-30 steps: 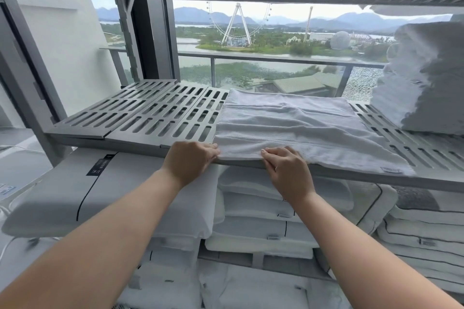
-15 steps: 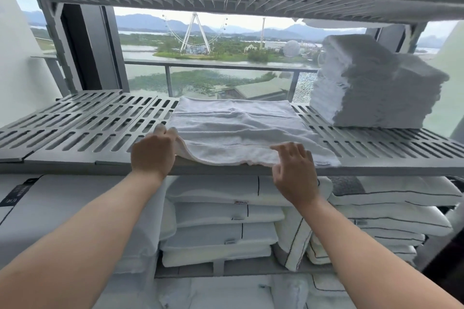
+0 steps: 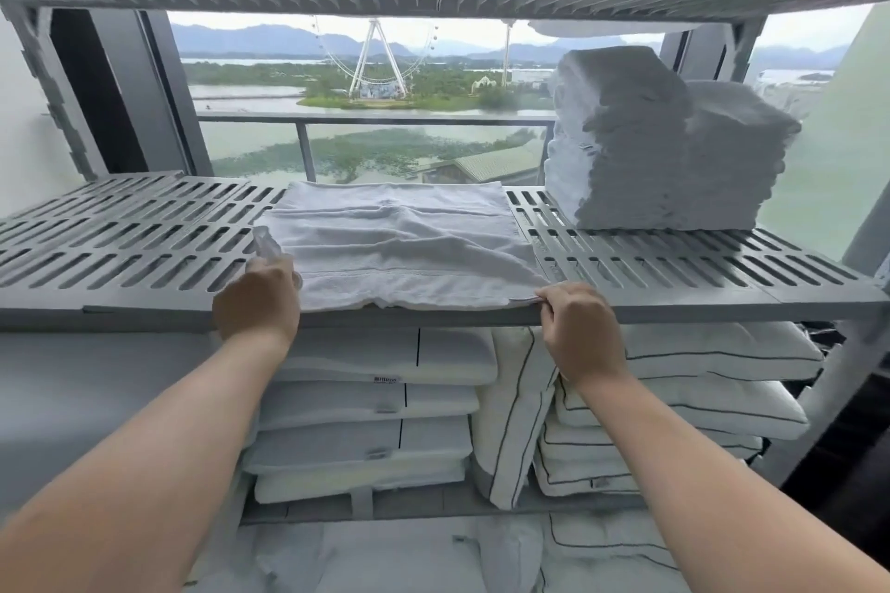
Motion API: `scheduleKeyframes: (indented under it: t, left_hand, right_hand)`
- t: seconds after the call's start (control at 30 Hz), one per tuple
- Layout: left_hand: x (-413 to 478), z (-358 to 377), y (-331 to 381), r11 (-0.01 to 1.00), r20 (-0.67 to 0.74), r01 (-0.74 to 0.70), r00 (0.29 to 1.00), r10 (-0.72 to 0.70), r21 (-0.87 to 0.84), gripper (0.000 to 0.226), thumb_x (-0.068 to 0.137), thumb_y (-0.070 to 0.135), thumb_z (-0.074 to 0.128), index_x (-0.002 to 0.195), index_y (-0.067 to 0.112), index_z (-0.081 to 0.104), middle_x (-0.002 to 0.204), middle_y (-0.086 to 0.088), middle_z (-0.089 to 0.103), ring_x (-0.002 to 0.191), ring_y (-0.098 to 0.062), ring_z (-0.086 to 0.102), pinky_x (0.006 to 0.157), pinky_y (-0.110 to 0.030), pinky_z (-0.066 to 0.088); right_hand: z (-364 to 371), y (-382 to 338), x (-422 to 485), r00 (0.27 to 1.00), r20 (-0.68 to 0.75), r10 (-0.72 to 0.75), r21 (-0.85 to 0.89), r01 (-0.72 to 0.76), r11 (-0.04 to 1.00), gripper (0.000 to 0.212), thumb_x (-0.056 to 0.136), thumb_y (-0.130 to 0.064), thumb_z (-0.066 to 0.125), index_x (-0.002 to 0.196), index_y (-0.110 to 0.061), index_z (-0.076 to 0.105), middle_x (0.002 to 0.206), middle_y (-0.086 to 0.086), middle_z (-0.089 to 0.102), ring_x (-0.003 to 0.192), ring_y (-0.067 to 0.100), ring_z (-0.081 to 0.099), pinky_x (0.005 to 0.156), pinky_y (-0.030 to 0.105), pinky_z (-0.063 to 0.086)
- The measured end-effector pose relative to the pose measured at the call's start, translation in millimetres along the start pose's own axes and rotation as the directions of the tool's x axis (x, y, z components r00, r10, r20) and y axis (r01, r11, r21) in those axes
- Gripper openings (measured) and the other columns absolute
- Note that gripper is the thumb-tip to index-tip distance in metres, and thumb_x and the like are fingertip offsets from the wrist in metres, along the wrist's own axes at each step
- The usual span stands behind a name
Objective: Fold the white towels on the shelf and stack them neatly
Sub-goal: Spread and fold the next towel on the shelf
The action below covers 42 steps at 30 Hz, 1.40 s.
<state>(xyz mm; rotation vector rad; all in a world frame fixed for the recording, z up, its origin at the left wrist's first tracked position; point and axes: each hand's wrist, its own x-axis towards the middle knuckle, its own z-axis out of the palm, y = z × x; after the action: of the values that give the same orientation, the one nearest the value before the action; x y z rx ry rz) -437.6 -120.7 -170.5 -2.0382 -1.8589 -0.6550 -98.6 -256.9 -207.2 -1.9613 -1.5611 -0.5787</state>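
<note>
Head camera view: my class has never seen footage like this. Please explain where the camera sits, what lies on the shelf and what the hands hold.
There is no machine here: a person wears a camera on the head, looking forward and down, so you see their own two bare arms. On the grey slatted shelf lies one white towel, spread out, with a stack of folded towels to its right. The left hand grips the towel's near left corner, raised a little; the right hand pinches its near right corner at the shelf's front edge. Pillows sit on the shelf below.
</note>
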Motion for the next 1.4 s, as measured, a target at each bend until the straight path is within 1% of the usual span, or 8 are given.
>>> scheduleKeyframes:
  t: [0.23,0.5,0.73,0.9,0.97,1.1,1.23,1.4]
  left_hand:
    - [5.0,9.9,5.3,0.996,-0.014,-0.034,0.999,0.033,-0.078,0.019,0.101,0.014,0.046,0.108,0.004,0.060,0.084,-0.013,0.065,0.065,-0.032,0.060,0.056,-0.040,0.050]
    - [74.5,51.2,11.1,0.981,0.015,-0.031,0.999,0.035,-0.193,0.013,0.088,0.004,0.054,0.078,0.009,0.061,0.072,-0.013,0.063,0.069,-0.033,0.060,0.057,-0.034,0.041]
    - [172.4,105.5,26.3,0.962,0.069,-0.109,0.989,0.130,-0.251,0.014,0.090,0.011,0.057,0.087,0.008,0.071,0.085,-0.015,0.071,0.080,-0.033,0.066,0.064,-0.032,0.041]
    - [236.1,136.2,30.5,0.967,0.119,-0.133,0.980,0.162,-0.219,0.018,0.095,0.012,0.051,0.090,0.009,0.069,0.092,-0.017,0.070,0.088,-0.034,0.068,0.072,-0.038,0.050]
    - [258.3,147.8,30.5,0.962,0.134,-0.135,0.976,0.170,-0.238,0.018,0.096,0.011,0.049,0.087,0.009,0.064,0.092,-0.018,0.068,0.088,-0.034,0.067,0.071,-0.038,0.049]
    - [291.9,164.2,28.5,0.950,0.145,-0.067,0.983,0.116,-0.306,0.018,0.095,0.011,0.047,0.089,0.008,0.063,0.090,-0.019,0.067,0.077,-0.030,0.059,0.066,-0.036,0.044]
    - [308.7,172.7,19.6,0.943,0.075,-0.011,0.996,0.038,-0.332,0.020,0.091,0.010,0.047,0.075,0.011,0.059,0.079,-0.018,0.067,0.069,-0.030,0.058,0.060,-0.032,0.038]
    - [322.1,174.5,6.8,0.948,0.002,0.117,0.993,-0.122,-0.296,0.025,0.094,0.011,0.044,0.094,0.007,0.069,0.090,-0.023,0.071,0.084,-0.040,0.067,0.065,-0.038,0.048]
  right_hand:
    - [8.8,-31.4,32.4,1.000,0.015,-0.001,0.062,0.000,0.998,0.013,0.096,-0.012,0.052,0.097,-0.010,0.064,0.074,0.004,0.066,0.059,0.024,0.064,0.050,0.029,0.049]
    - [56.1,-65.2,116.1,0.985,0.096,-0.140,0.016,0.139,0.990,0.023,0.094,-0.002,0.046,0.110,-0.008,0.061,0.087,0.010,0.070,0.075,0.028,0.068,0.060,0.032,0.052]
    - [120.8,-81.7,196.0,0.982,0.150,-0.117,0.010,0.116,0.993,0.025,0.085,0.002,0.050,0.094,-0.012,0.069,0.091,0.010,0.069,0.084,0.026,0.065,0.066,0.027,0.036]
    - [159.7,-77.5,241.7,0.985,0.170,-0.012,0.068,0.000,0.998,0.030,0.084,0.008,0.043,0.090,-0.008,0.068,0.091,0.016,0.070,0.089,0.031,0.066,0.073,0.036,0.053]
    - [172.0,-76.6,254.3,0.981,0.192,0.025,0.047,-0.035,0.998,0.035,0.087,0.005,0.042,0.104,-0.009,0.069,0.098,0.015,0.071,0.094,0.032,0.068,0.077,0.038,0.055]
    - [192.4,-65.5,277.2,0.972,0.218,0.089,0.028,-0.097,0.995,0.041,0.092,0.001,0.042,0.124,-0.015,0.062,0.107,0.015,0.072,0.100,0.033,0.068,0.079,0.036,0.054]
    - [203.2,-51.2,294.7,0.978,0.153,0.141,0.068,-0.153,0.986,0.036,0.090,0.002,0.044,0.116,-0.012,0.064,0.104,0.017,0.069,0.092,0.036,0.067,0.074,0.034,0.051]
    - [208.7,-31.0,314.7,0.981,0.026,0.192,0.156,-0.194,0.969,0.038,0.084,0.008,0.049,0.108,-0.009,0.073,0.099,0.016,0.071,0.088,0.034,0.067,0.069,0.025,0.040]
